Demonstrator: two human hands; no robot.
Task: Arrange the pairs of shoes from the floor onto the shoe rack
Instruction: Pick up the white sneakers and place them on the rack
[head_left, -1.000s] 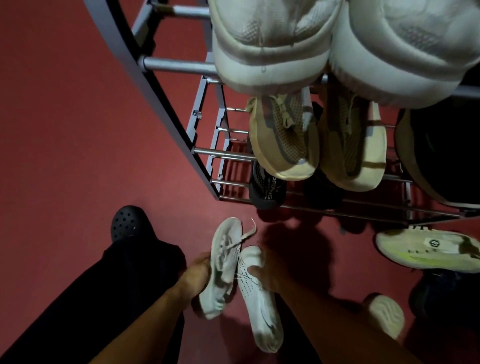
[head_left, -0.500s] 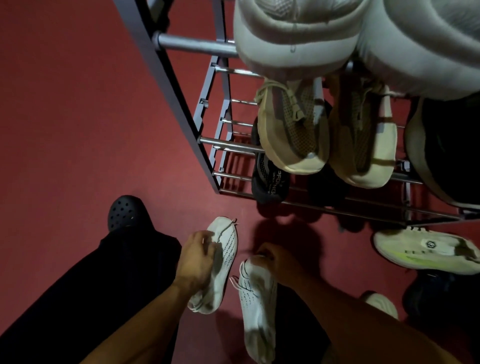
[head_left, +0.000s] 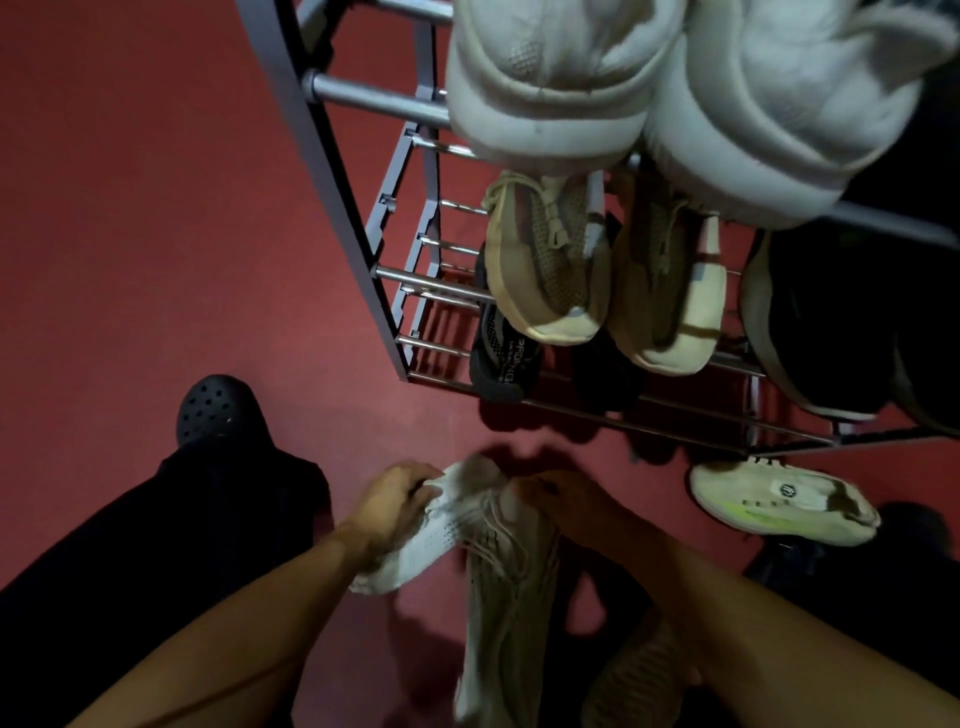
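Red floor (head_left: 130, 234) lay under the shoe rack (head_left: 332, 171). Each hand held one white sneaker just below it: left hand (head_left: 387, 506) gripped the left sneaker (head_left: 415, 545), right hand (head_left: 566, 506) the other sneaker (head_left: 506, 597) (blurred), toes toward the rack.

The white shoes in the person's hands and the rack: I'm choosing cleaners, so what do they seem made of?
White shoes: the uppers look like matte knit fabric, judging by the rows of small perforations and woven laces; motion blur leaves it uncertain.
Shoe rack: likely metal, with grey painted side frames and shiny, chrome-looking round bars that catch highlights.
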